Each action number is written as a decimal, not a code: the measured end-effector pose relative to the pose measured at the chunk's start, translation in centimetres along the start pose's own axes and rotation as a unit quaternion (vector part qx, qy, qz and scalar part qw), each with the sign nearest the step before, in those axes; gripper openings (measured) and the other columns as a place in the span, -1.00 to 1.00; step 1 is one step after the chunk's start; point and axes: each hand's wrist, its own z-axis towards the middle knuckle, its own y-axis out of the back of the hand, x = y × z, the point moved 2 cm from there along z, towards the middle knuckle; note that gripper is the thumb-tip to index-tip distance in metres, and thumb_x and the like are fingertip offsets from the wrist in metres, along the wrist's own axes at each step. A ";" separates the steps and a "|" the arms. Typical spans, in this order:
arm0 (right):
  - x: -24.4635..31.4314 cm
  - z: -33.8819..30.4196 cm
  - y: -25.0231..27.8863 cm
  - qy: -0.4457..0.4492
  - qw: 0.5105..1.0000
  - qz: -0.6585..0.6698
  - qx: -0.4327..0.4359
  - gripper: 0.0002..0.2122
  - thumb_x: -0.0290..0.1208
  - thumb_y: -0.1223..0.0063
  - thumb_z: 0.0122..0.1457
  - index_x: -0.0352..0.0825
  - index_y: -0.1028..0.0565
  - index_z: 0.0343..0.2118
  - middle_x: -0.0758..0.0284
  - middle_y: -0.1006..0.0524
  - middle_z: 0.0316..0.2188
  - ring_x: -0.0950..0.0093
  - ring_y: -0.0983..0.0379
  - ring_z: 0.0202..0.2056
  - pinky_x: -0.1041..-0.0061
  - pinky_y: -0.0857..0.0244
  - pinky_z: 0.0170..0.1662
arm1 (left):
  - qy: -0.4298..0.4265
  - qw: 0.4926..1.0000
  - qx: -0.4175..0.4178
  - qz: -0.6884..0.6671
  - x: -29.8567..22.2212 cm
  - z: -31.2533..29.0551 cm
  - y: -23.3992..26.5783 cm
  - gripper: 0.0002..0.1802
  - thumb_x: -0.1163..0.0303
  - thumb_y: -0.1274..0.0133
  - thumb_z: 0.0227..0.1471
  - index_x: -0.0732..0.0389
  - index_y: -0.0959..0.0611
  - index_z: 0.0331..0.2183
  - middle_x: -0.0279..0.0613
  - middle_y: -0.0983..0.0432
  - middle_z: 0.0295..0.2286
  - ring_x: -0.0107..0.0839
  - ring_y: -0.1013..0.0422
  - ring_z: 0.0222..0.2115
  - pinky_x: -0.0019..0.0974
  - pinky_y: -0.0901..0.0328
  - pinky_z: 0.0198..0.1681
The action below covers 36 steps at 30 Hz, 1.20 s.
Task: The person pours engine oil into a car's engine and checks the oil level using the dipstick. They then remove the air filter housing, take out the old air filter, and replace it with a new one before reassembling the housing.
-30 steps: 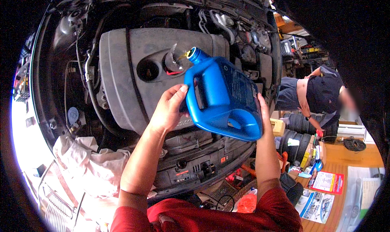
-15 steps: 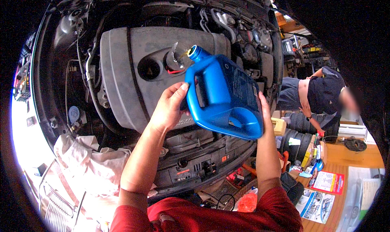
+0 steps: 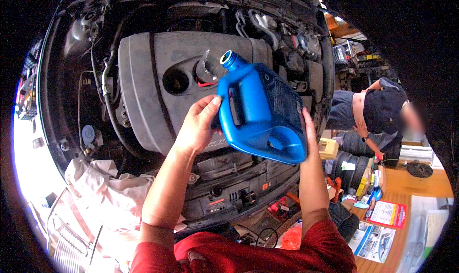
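Between my two hands is a blue plastic oil jug (image 3: 260, 106), tilted with its uncapped spout toward the upper left, over the engine cover. My left hand (image 3: 201, 125) grips the jug at its handle side, thumb on top. My right hand (image 3: 310, 129) supports the opposite side near the base; its fingers are partly hidden behind the jug. Just left of the spout, a dark, torn-edged cylindrical piece (image 3: 205, 71) with a red edge stands at the dark grey engine cover (image 3: 136, 86). Beside it is a round dark opening (image 3: 177, 80) in the cover.
Hoses and engine parts (image 3: 296, 43) surround the cover. A pale crumpled cloth (image 3: 103, 187) lies at the front left. To the right are stacked tires (image 3: 351, 163), a wooden table (image 3: 394, 192) with papers, and another person (image 3: 377, 108) standing.
The jug has shifted very slightly left, with its spout tipped up a little. Both hands keep their hold.
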 end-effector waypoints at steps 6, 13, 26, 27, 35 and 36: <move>-1.2 0.5 0.4 0.017 1.000 0.016 0.014 -0.49 0.06 0.21 0.19 -0.27 -0.39 0.01 0.17 -0.48 -0.09 0.24 -0.45 -0.11 0.19 -0.32 -0.01 | -0.017 1.000 -0.011 0.023 -0.3 0.0 0.0 -0.63 0.10 0.09 0.17 0.25 -0.52 -0.27 -0.39 -0.45 -0.58 -0.62 -0.33 -0.64 -0.53 -0.21 -0.60; -2.8 1.4 0.7 0.044 0.998 0.032 0.031 -0.47 0.06 0.23 0.19 -0.30 -0.38 0.02 0.16 -0.44 -0.03 0.25 -0.39 -0.04 0.20 -0.25 0.07 | -0.034 0.997 0.001 0.063 -0.7 -0.4 0.2 -0.61 0.09 0.09 0.18 0.27 -0.52 -0.28 -0.41 -0.43 -0.58 -0.65 -0.31 -0.62 -0.54 -0.20 -0.56; -9.4 4.4 2.6 0.106 0.947 0.259 0.160 -0.40 0.14 0.15 0.13 -0.28 -0.35 0.07 0.19 -0.45 -0.02 0.23 -0.39 -0.01 0.16 -0.23 0.10 | -0.102 0.971 0.006 0.215 -4.0 -4.9 -6.7 -0.59 0.23 -0.07 0.08 0.38 -0.53 -0.16 -0.27 -0.53 -0.35 -0.64 -0.34 -0.40 -0.57 -0.21 -0.30; -10.5 3.8 2.4 0.105 0.938 0.283 0.172 -0.40 0.13 0.15 0.13 -0.28 -0.35 0.07 0.19 -0.45 -0.02 0.23 -0.39 -0.01 0.15 -0.23 0.10 | -0.059 0.970 0.040 0.231 -4.0 -6.0 -7.7 -0.55 0.22 -0.05 0.09 0.36 -0.48 -0.09 -0.19 -0.54 -0.32 -0.61 -0.38 -0.44 -0.56 -0.24 -0.37; -14.1 -1.1 2.0 0.111 0.913 0.328 0.216 -0.41 0.13 0.15 0.14 -0.27 -0.36 0.06 0.19 -0.45 -0.01 0.24 -0.39 -0.01 0.14 -0.23 0.09 | 0.079 0.958 0.136 0.239 -2.2 -11.9 -15.0 -0.46 0.21 -0.24 -0.11 0.29 -0.49 -0.12 -0.28 -0.53 -0.47 -0.73 -0.25 -0.69 -0.66 -0.02 -0.73; -14.6 -1.6 2.3 0.109 0.911 0.332 0.217 -0.41 0.12 0.15 0.14 -0.27 -0.36 0.06 0.19 -0.45 -0.01 0.24 -0.40 -0.01 0.14 -0.24 0.09 | 0.078 0.962 0.096 0.245 -1.7 -12.9 -15.9 -0.46 0.25 -0.28 -0.16 0.35 -0.51 -0.17 -0.35 -0.50 -0.51 -0.77 -0.20 -0.69 -0.68 -0.01 -0.69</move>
